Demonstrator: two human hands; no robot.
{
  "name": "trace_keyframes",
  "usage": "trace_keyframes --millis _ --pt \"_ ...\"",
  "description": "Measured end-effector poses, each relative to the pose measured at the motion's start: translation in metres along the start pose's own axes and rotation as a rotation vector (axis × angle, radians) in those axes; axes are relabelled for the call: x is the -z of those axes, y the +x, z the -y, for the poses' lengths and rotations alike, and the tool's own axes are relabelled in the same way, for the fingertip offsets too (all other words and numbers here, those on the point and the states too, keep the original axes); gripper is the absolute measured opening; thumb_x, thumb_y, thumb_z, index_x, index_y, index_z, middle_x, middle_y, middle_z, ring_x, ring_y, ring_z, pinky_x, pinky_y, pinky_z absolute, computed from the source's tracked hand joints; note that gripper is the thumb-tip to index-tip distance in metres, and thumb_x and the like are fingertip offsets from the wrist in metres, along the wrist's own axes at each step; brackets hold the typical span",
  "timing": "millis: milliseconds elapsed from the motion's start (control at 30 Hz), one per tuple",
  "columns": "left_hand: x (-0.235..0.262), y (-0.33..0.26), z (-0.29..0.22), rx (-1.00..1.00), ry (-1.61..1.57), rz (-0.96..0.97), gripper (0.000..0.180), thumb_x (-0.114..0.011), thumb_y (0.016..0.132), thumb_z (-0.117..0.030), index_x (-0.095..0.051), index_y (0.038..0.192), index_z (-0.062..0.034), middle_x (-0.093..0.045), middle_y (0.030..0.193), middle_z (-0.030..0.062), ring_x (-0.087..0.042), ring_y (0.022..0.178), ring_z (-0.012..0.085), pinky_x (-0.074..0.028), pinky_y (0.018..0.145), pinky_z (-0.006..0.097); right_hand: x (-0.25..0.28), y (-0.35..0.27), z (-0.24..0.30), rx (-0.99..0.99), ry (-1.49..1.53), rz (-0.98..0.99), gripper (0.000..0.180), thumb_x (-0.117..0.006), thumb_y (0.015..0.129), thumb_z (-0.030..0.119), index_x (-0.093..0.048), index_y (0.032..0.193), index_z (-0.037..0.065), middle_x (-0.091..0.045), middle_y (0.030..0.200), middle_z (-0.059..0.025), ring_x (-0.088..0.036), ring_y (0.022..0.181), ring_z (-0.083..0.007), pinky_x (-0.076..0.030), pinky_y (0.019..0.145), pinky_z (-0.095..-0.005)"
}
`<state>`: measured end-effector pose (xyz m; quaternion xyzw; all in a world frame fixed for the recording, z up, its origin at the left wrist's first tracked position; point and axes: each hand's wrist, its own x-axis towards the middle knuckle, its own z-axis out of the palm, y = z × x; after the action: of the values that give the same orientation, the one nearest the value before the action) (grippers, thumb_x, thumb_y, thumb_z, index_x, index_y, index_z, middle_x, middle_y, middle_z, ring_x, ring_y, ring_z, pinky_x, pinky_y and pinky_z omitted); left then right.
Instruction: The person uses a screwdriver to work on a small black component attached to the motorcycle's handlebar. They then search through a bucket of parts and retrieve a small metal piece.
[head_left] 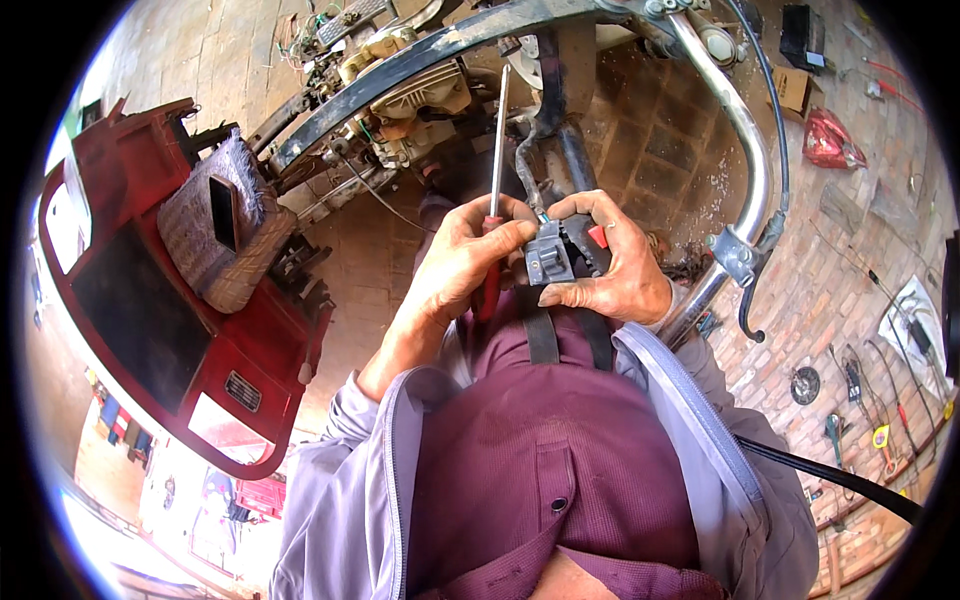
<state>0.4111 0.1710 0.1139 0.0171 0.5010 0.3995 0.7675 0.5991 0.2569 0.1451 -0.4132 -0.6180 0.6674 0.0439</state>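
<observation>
A black handlebar switch housing sits in front of my chest, its grey inner side turned up and its two halves spread slightly apart. My right hand is closed round it, with a red button showing by the fingers. In my left hand is a screwdriver, its red handle in the palm and its bare shaft pointing away from me. The left thumb reaches to the housing's left edge. Wires in a dark sleeve run from the housing toward the frame; part of the housing is hidden by my fingers.
A chrome handlebar with a clamp and cable curves along the right. Ahead lie a dark frame tube and an engine. At left is a red body panel with a phone on a cushion. Tools and bags lie on the brick floor.
</observation>
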Motion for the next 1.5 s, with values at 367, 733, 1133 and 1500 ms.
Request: trace_keyframes --millis 367,733,1133,1500 --pt "0.008 0.000 0.009 0.067 -0.187 -0.001 0.020 -0.068 0.089 -0.016 -0.059 0.097 -0.0001 -0.057 0.072 0.0026 -0.055 0.054 0.0111 -0.044 0.045 0.023 -0.004 0.004 -0.006 -0.055 0.077 0.057 0.079 -0.096 0.060 0.024 -0.050 0.120 0.002 -0.063 0.103 -0.0049 -0.063 0.093 -0.0108 -0.048 0.087 -0.0278" --pt "0.024 0.007 0.027 0.089 -0.455 0.188 0.021 -0.073 0.088 -0.015 -0.056 0.089 -0.0025 -0.056 0.075 0.0025 -0.055 0.056 0.0103 -0.044 0.041 0.021 -0.003 0.010 -0.003 0.019 0.030 0.082 0.079 -0.095 0.054 0.037 -0.055 0.114 0.006 -0.059 0.105 -0.0049 -0.059 0.098 -0.0198 -0.047 0.082 -0.0370" --pt "0.022 0.006 0.031 0.115 -0.548 0.169 0.020 -0.070 0.090 -0.016 -0.057 0.092 -0.0021 -0.061 0.079 0.0078 -0.055 0.052 0.0102 -0.046 0.039 0.020 -0.002 0.011 0.002 0.157 -0.022 0.037 0.072 -0.096 0.056 0.034 -0.057 0.110 0.005 -0.063 0.101 -0.0067 -0.062 0.089 -0.0181 -0.052 0.079 -0.0349" --pt "0.017 0.004 0.037 0.133 -0.571 0.026 0.025 -0.069 0.090 -0.018 -0.059 0.099 0.0023 -0.064 0.084 0.0124 -0.059 0.054 0.0162 -0.050 0.040 0.023 -0.007 0.012 -0.020 0.095 0.062 0.028 0.076 -0.095 0.056 0.040 -0.056 0.111 0.006 -0.058 0.086 -0.0019 -0.054 0.082 -0.0120 -0.047 0.077 -0.0304"
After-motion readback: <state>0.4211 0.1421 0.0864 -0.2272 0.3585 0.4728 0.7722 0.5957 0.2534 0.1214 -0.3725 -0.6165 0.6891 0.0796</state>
